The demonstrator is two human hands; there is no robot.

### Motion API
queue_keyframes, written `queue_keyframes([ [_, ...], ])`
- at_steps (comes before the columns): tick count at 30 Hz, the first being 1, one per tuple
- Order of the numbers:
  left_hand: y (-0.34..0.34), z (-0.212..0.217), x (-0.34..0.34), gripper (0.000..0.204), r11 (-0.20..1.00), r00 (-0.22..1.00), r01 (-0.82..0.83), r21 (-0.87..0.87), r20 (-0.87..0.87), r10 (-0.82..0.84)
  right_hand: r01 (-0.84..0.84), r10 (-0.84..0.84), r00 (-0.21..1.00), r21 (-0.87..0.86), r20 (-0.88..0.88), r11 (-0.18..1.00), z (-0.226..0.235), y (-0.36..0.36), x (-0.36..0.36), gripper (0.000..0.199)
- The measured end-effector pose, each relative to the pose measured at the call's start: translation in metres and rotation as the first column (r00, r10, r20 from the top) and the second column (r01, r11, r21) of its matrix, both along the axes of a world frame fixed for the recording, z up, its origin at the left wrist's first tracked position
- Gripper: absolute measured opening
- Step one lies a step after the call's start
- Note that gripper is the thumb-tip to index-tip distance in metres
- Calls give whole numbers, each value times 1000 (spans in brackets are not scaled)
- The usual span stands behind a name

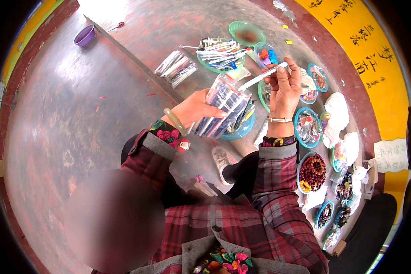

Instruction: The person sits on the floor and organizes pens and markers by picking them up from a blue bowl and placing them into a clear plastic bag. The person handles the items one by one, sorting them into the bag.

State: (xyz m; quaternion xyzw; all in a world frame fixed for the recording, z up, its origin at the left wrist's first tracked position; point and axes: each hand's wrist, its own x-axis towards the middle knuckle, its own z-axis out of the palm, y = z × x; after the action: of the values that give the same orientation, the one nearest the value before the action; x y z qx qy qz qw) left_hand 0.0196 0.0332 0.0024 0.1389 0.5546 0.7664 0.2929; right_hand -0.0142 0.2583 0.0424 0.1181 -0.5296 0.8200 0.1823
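Observation:
My left hand [192, 109] grips a clear plastic pack [221, 106] filled with dark pens, held tilted above a turquoise bowl [240, 130]. My right hand [285, 86] is raised beside it and pinches one thin wrapped pen [260, 77] that slants up to the right. A pale green bangle sits on my left wrist and a thin bracelet on my right wrist. Both sleeves are red plaid with grey cuffs.
A green plate [220, 57] heaped with wrapped pens lies beyond the hands, with a clear bundle [176, 67] to its left. Several small bowls of beads and trinkets [313, 171] line the right side. A purple bowl [84, 35] stands far left on the reddish floor. A yellow banner runs along the right.

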Motion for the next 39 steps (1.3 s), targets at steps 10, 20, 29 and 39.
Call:
queue_keyframes([
  [10, 1, 3, 1, 47, 1000, 1000, -8, -19, 14, 9, -25, 25, 1000, 16, 11, 1000, 2, -5, 2, 31],
  [20, 0, 2, 0, 46, 999, 1000, -4, 35, 11, 4, -39, 39, 999, 1, 33, 999, 0, -4, 1, 28],
  [29, 1, 3, 1, 44, 996, 995, 46, 75, 81, -52, -112, 103, 992, 126, 76, 986, -5, -7, 2, 26],
  [39, -1, -1, 0, 46, 986, 992, 59, 154, 102, -75, -188, 152, 975, 236, 165, 953, -9, -20, 5, 13],
])
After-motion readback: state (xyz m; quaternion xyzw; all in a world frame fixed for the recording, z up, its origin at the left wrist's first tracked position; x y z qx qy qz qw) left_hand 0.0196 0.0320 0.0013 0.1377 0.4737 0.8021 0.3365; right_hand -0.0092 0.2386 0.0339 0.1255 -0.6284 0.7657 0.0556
